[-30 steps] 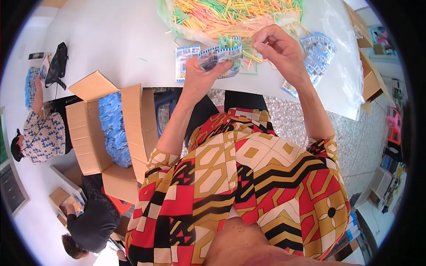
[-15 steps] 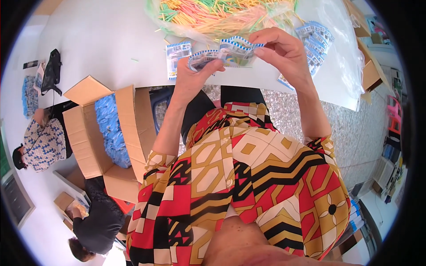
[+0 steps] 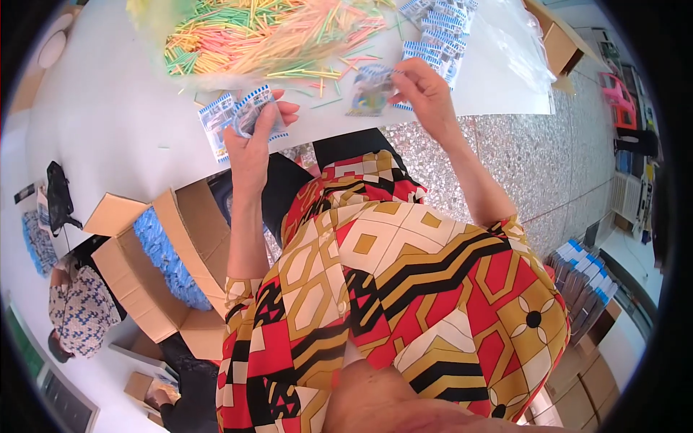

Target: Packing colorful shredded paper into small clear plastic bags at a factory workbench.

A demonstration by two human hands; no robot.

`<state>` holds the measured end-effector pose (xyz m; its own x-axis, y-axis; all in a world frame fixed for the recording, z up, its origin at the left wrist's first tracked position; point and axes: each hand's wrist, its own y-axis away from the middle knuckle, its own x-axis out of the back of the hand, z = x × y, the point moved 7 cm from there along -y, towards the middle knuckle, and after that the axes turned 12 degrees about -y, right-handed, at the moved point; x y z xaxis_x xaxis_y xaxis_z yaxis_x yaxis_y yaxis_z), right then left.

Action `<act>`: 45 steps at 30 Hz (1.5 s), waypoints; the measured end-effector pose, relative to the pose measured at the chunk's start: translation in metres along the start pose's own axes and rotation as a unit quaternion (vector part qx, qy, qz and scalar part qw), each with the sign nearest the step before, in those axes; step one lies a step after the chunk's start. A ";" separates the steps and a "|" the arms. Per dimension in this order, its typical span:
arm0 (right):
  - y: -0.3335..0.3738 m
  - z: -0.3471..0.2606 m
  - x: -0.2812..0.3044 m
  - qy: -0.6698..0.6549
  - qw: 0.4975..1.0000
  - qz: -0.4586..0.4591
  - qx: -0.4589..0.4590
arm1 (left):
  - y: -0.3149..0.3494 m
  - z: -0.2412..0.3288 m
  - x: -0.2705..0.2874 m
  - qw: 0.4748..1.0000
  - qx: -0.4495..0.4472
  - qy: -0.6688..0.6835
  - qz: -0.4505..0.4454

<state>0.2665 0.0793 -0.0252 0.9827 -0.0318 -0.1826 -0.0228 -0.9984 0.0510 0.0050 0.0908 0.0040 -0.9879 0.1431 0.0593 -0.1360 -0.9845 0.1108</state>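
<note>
My left hand is closed on a small clear packet with blue-and-white striped ends, thumb on its front. Beside and partly behind it, another packet of that kind is seen; whether it lies on the table or is also held, I cannot tell. My right hand pinches the upper corner of a similar packet, slightly blurred, with something green and yellow showing through. Beyond my hands lies a heap of thin pink, yellow and green sticks in a clear plastic bag. Several striped packets are piled past my right hand.
Clear plastic sheeting covers the white table's right end. An open carton of blue packets stands left, below the table edge. Two people work at the far left. A pink stool is on the right.
My hands have drawn apart, the right one carrying its packet away from the packet in the left. The whole view has also shifted, so the table things appear farther left.
</note>
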 end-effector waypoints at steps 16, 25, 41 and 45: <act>-0.015 -0.059 -0.011 0.277 0.941 0.047 0.187 | 0.002 -0.018 -0.021 0.995 0.056 0.054 -0.055; -0.022 -0.069 -0.128 0.173 0.939 -0.252 0.159 | 0.008 -0.006 -0.015 1.000 0.007 0.010 -0.016; -0.018 -0.101 -0.146 0.284 0.870 -0.251 0.316 | 0.017 0.013 0.001 0.980 -0.075 -0.185 0.004; -0.009 -0.115 -0.147 0.268 0.879 -0.216 0.329 | 0.017 0.006 0.004 0.990 -0.091 -0.104 0.037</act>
<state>0.1432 0.0986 0.1145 0.8672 0.2084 0.4522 0.4462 -0.7282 -0.5202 -0.0010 0.0752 0.0118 -0.9615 0.0682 0.2661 -0.0930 -0.9923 -0.0820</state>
